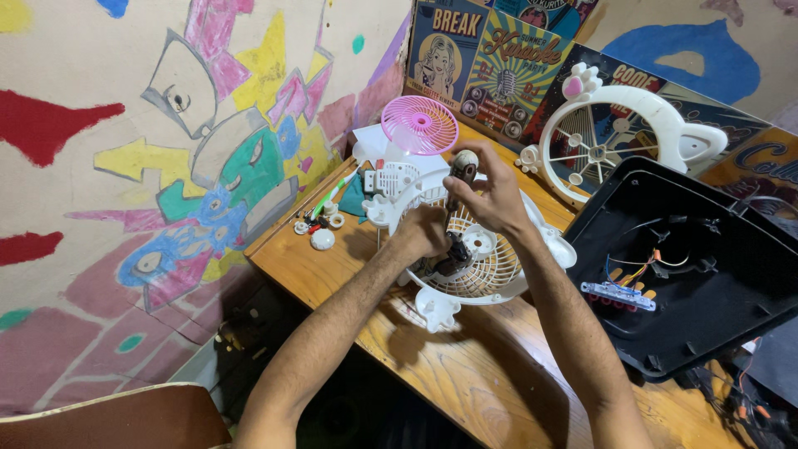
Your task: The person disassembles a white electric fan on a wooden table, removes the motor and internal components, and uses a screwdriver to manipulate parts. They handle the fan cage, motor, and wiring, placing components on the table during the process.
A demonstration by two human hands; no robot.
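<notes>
Right hand (490, 195) is closed around the wooden-looking handle of a screwdriver (460, 179), held upright so that its shaft runs straight down into the middle of the white fan housing (490, 278); gripping high on the handle seems to give it turning leverage. The left hand (424, 234) is closed low around the shaft and the dark motor part at the hub, apparently to steady the tip and keep the housing from twisting. Largest of the things about, the wooden bench (465, 374) carries everything and runs along the painted wall (125, 166). On its right side lies a big black plastic cover (706, 249), turned hollow side up so that its coloured wires and a small strip board show. Behind it a white round fan frame (619, 137) with ear-like lugs leans against the posters, upright and out of the working space. The white housing itself lies flat at the bench's middle, grille facing up, right under both hands. Farther back stands a pink fan grille (420, 125), set well apart. Smallest, a few white knobs and a green-handled tool (320, 218) sit together near the bench's left edge, within reach yet apart from the hands.
</notes>
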